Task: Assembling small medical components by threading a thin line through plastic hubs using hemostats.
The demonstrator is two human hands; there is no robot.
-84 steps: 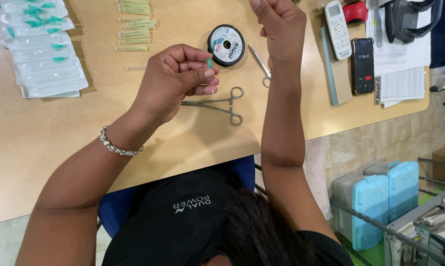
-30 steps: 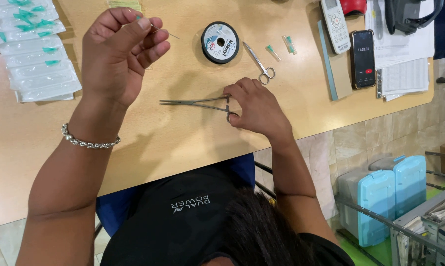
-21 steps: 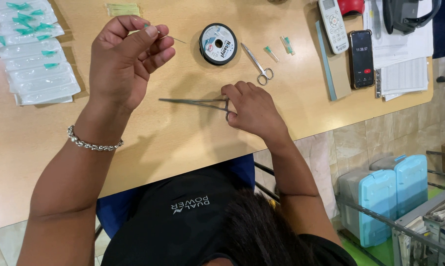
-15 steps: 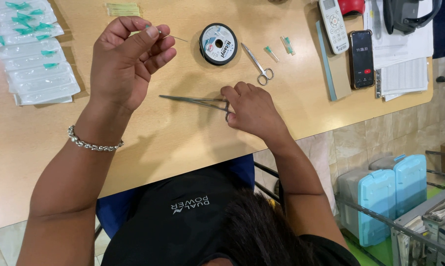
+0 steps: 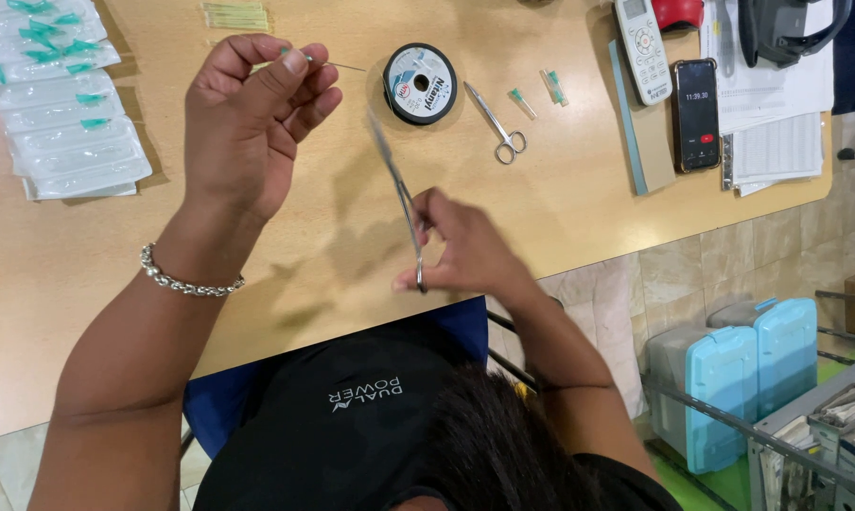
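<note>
Left hand raised over the table, thumb and fingers pinched shut on a thin needle with a green hub; its metal shaft pokes out to the right, toward the spool. I cannot see any thread running from the needle.

Right hand near the table's front edge, fingers curled through the ring handles of the forceps, which are lifted and angled up toward the spool. Motion blur on the tips, so I cannot tell whether the jaws are closed or grip anything.

Progress, as I judge it: needle is picked up and presented, forceps are in hand, but the two are well apart and have not met. Bringing the tips to the needle seems to be what is left. Scissors lie untouched just right of the spool. Two green caps lie beyond them.

Hard to read:
- Stack of sealed packets at far left, cut off by the frame edge; count unclear.
- Small pale bundle at top edge, too small to identify.
- Phone, remote and papers at right, partly cropped.
- Right thumb position hidden behind the handles.
</note>
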